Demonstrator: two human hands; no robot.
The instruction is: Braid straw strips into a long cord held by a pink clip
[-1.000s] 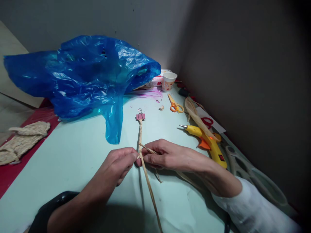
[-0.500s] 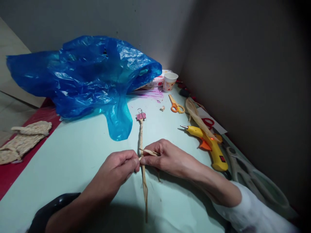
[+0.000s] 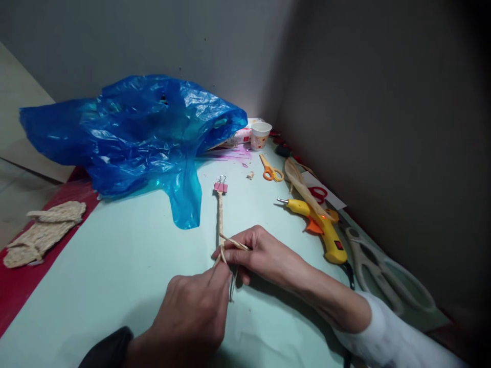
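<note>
A narrow tan braid (image 3: 220, 214) runs toward me over the pale green table, its far end held in a pink binder clip (image 3: 220, 187). At its near end, loose tan strands spread apart. My right hand (image 3: 255, 250) pinches the braid end from the right, with one strand (image 3: 236, 242) lying across its fingers. Just below and to the left, my left hand (image 3: 195, 301) is closed on strands close to the braid; its fingertips are partly hidden.
A crumpled blue plastic bag (image 3: 141, 138) covers the back left. A woven piece (image 3: 46, 230) lies at the left edge. On the right are orange scissors (image 3: 271, 173), a yellow glue gun (image 3: 332, 243) and large grey scissors (image 3: 378, 268). A paper cup (image 3: 261, 137) stands behind.
My left hand has moved down toward me and turned, its back now facing up. The strand that hung straight down is now mostly hidden. The view has shifted slightly.
</note>
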